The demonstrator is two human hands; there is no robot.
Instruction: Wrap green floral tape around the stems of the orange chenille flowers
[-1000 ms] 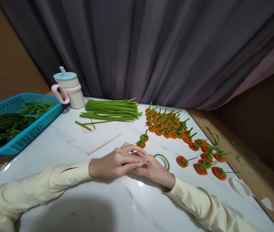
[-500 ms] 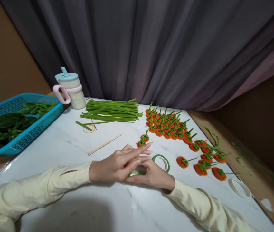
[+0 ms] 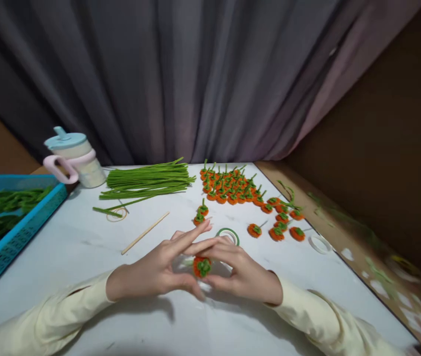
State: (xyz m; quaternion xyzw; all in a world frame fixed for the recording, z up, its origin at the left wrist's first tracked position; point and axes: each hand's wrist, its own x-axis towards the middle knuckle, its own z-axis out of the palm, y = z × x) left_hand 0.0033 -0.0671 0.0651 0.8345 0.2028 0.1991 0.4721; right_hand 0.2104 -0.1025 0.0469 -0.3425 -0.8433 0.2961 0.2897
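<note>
A small orange pipe-cleaner persimmon [image 3: 197,267] with a green leafy cap is between my hands, cap towards me. My right hand [image 3: 238,267] holds it between thumb and bent fingers. My left hand [image 3: 154,269] is on its other side, fingers stretched out and thumb apart, its fingertips overlapping those of my right hand. Just beyond my fingers lie two finished pieces, the nearer persimmon [image 3: 198,219] partly behind a fingertip. A roll of green tape [image 3: 237,237] lies behind my right hand, its lower part hidden by the fingers.
Green pipe cleaners [image 3: 149,179] lie bundled at the back, near a lidded cup [image 3: 80,160]. Many orange persimmons [image 3: 232,190] stand in rows at back right. A wooden stick [image 3: 145,232], a blue basket [image 3: 28,230] of green leaves and a white tape roll [image 3: 329,245] are around.
My hands have parted at the thumbs, and the orange persimmon, mostly hidden before, now shows between them. The view has shifted, so the table things appear further left.
</note>
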